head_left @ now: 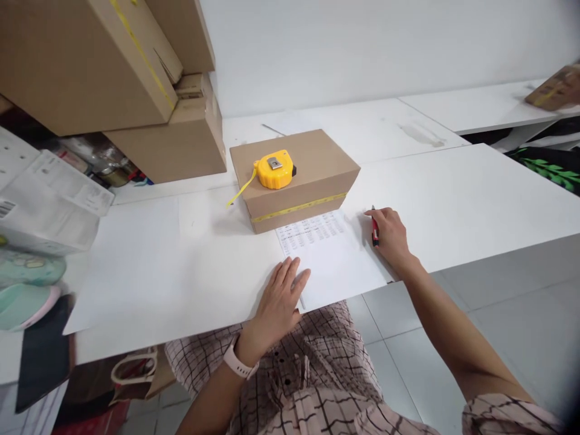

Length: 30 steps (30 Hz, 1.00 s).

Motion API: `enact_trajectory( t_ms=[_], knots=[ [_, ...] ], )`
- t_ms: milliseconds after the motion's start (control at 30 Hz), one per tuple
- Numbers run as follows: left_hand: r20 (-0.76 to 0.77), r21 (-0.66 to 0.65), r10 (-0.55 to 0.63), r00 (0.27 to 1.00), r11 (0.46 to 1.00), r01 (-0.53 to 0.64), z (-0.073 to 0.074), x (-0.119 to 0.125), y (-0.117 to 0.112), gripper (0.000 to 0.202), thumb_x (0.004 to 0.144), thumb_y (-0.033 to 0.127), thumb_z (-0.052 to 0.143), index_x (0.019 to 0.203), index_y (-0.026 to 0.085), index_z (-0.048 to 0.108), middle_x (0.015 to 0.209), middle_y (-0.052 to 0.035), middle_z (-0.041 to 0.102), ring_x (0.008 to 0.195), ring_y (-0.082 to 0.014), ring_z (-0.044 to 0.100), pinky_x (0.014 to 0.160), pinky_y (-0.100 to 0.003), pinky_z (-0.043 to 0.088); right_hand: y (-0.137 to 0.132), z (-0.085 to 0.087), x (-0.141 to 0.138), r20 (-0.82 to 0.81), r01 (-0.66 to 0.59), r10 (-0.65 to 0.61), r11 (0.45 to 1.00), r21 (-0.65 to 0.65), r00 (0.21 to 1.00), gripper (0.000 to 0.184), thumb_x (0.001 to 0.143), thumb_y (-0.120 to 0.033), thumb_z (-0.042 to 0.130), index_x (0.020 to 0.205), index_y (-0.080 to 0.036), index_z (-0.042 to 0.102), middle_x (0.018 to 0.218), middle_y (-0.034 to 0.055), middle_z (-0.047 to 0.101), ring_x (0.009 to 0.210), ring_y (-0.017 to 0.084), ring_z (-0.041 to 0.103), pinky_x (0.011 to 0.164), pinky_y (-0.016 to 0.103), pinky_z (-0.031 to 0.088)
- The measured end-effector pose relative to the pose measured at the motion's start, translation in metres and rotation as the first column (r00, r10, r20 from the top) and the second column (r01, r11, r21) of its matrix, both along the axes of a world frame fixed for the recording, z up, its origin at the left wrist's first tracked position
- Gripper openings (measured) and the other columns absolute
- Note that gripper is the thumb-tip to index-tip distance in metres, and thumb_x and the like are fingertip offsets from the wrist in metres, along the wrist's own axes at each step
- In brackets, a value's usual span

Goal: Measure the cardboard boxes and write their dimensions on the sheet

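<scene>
My left hand [281,296] lies flat at the left edge of a white sheet of paper [339,272], fingers stretched out and holding nothing. Rows of small writing fill the sheet's upper part. My right hand [392,238], by the sheet's right side, has its fingers closed around a slim red and black pen [374,231]. Just beyond the paper stands a closed brown cardboard box [312,160] with a yellow strip along its front. On top of the box rests a yellow tape measure [275,170], a short end of its blade hanging over the left edge.
Large cardboard boxes [181,142] are stacked at the back left. Blank paper [131,260], a white package [49,211], a mint-coloured item [27,307] and a dark flat case [45,350] lie left. Another person's hand touches a small box [548,90] at far right.
</scene>
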<state>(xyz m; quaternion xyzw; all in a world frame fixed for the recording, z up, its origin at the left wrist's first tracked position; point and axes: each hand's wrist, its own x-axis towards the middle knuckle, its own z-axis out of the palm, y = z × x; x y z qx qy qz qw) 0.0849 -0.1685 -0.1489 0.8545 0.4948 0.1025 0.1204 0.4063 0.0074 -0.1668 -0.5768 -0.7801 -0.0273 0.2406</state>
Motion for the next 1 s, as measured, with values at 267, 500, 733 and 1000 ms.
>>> enact_trajectory(
  t_ms=[267,500,733,1000],
  knots=[
    [0.428,0.372,0.061,0.902,0.897,-0.237,0.117,-0.030,0.044,0.045,0.094,0.028,0.066,0.137,0.028,0.052,0.143,-0.0086,0.061,0.132,-0.0269,0.057,0.113,-0.051,0.047,0.007,-0.009,-0.003,-0.003,0.062,-0.062,0.998,0.031,0.998,0.055,0.087,-0.004,0.036,0.131,-0.016,0.067,0.110,0.0171,0.069,0.100,0.032,0.055,0.087,0.046,0.049],
    [0.536,0.214,0.361,0.763,0.816,-0.536,0.145,-0.027,0.156,0.075,0.072,0.032,0.084,0.137,0.022,0.049,0.140,-0.0145,0.058,0.133,-0.0376,0.051,0.110,-0.057,0.042,0.001,-0.004,-0.004,-0.161,0.094,-0.087,0.995,0.038,0.983,0.046,0.089,-0.010,0.039,0.124,-0.018,0.069,0.108,0.0168,0.069,0.103,0.033,0.059,0.083,0.047,0.051],
    [0.856,-0.205,0.302,0.420,0.943,-0.261,0.154,-0.020,0.159,0.057,0.084,0.054,0.069,0.127,0.021,0.051,0.106,-0.0074,0.069,0.088,-0.0223,0.071,0.079,-0.036,0.053,-0.008,0.091,-0.047,-0.803,-0.058,0.113,0.994,0.097,0.585,0.019,0.095,-0.029,0.051,0.102,-0.023,0.068,0.108,0.0115,0.072,0.107,0.026,0.066,0.097,0.046,0.052],
    [0.862,-0.314,0.372,0.344,0.925,-0.213,0.175,-0.009,0.142,0.054,0.080,0.058,0.069,0.116,0.020,0.054,0.103,-0.0076,0.070,0.072,-0.0180,0.066,0.062,-0.030,0.042,0.009,0.188,-0.129,-0.978,-0.772,-0.130,0.601,-0.209,0.164,0.034,0.101,-0.043,0.055,0.116,-0.016,0.066,0.102,0.0134,0.076,0.092,0.022,0.072,0.090,0.039,0.059]
  ],
)
